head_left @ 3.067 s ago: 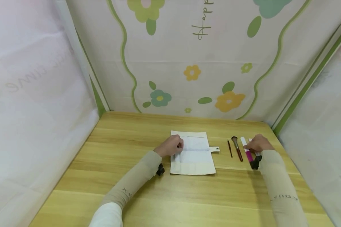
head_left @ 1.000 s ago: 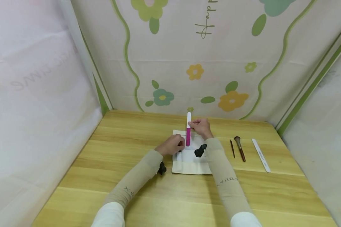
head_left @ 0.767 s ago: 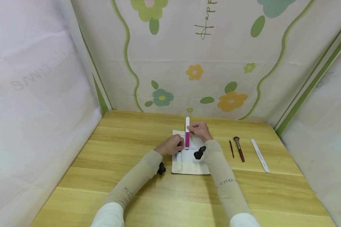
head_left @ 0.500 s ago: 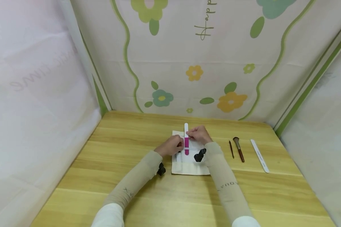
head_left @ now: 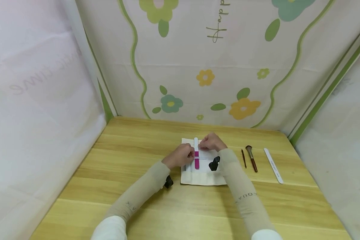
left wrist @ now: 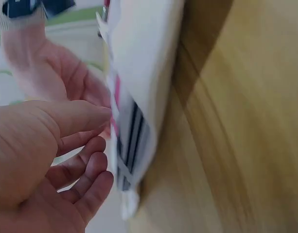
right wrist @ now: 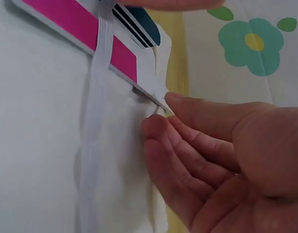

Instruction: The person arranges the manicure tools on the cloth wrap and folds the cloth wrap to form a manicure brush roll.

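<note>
A white fabric roll-up case (head_left: 204, 179) lies open on the table. A nail file (head_left: 197, 164), white at one end and magenta at the other, lies on it, tucked under a white elastic band (right wrist: 96, 92). My left hand (head_left: 180, 155) is at the case's left part, thumb and forefinger pinching the band beside the file; the exact contact is partly hidden. My right hand (head_left: 213, 142) pinches the white end of the file by its edge between thumb and forefinger. Dark striped flat pieces (right wrist: 141, 26) lie beside the file under the band, mostly covered by my left hand in the head view.
To the right of the case lie a thin dark red stick (head_left: 243, 158), a brush with a reddish-brown handle (head_left: 252, 159) and a white nail file (head_left: 273, 165). The wooden table (head_left: 156, 213) is enclosed by patterned cloth walls (head_left: 174, 66).
My right hand took the magenta-and-white file from the right and brought it over the case. The file then slid down under the band towards me. My left hand has stayed at the case.
</note>
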Tool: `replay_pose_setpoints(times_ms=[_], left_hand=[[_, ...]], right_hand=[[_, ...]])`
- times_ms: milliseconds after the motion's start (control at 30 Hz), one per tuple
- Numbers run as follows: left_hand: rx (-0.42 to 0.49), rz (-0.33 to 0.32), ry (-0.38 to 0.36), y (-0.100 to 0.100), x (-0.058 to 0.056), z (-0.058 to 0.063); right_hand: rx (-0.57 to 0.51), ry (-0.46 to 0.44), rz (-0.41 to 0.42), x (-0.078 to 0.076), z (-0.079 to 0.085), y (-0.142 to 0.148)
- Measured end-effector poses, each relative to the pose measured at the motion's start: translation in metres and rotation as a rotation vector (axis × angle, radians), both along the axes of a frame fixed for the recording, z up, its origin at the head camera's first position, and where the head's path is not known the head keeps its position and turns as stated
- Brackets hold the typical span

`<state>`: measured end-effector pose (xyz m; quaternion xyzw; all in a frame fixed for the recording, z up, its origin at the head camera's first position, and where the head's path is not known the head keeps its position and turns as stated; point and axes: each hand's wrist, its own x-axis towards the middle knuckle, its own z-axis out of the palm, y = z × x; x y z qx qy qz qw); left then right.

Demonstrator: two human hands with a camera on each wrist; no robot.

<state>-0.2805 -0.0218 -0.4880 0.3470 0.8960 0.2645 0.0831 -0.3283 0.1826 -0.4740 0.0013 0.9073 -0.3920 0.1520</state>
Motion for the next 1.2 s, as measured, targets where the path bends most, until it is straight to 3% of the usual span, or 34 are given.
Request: replay_pose_setpoints(times_ms=[100,167,267,367,533,800,1200], left_hand=[[-0.022,-0.069,0.01,0.001,0.013,0.003],[-0.041,-0.132,0.013,0.002,0.022,0.004],[-0.083,-0.195,0.033,0.004,0.033,0.004],[-0.113,-0.194,0.038,0.005,0.04,0.004],[-0.102,-0.176,0.035,0.004,0.038,0.0],[-0.019,-0.156,-0.056,-0.001,0.032,-0.01],[0.006,-0.172,-0.043,-0.006,0.035,-0.007]], right_hand=[[0.105,0.153,0.104,-0.007,0.004,0.001],[0.121,0.196,0.177,-0.011,0.005,0.0],[0.134,0.201,0.27,-0.015,0.005,-0.001],[0.148,0.189,0.324,-0.017,0.004,-0.002],[0.149,0.213,0.344,-0.02,-0.001,-0.003],[0.132,0.215,0.351,-0.018,-0.008,-0.005],[0.126,0.242,0.362,-0.009,-0.014,-0.003]])
